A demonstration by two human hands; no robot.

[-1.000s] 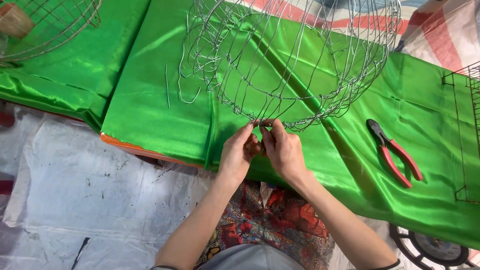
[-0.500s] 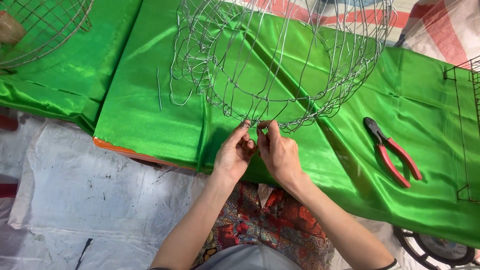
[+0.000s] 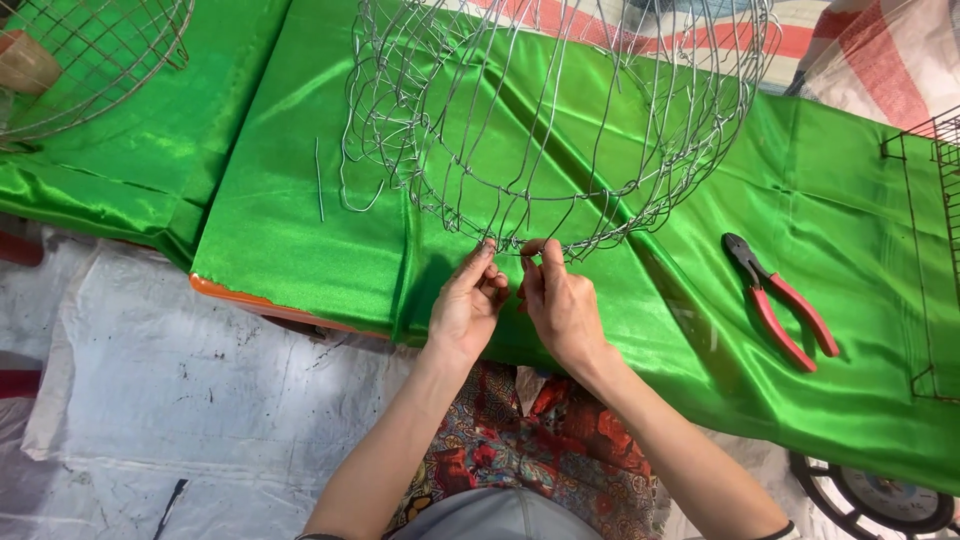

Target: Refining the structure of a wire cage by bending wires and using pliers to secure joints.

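A large round wire basket frame lies on its side on a table draped in shiny green cloth. My left hand pinches the near rim of the frame with its fingertips. Close beside it, my right hand grips the same stretch of rim wire, its fingers curled around a strand. The two hands nearly touch each other at the table's front edge.
Red-handled pliers lie on the cloth to the right. Loose bent wire pieces sit left of the frame. Another wire basket stands at the far left, a wire rack at the right edge. Pale plastic sheeting covers the floor.
The view has shifted slightly, so the frame and hands sit a little lower and further left. Both hands have stayed on the rim, fingers working the wire.
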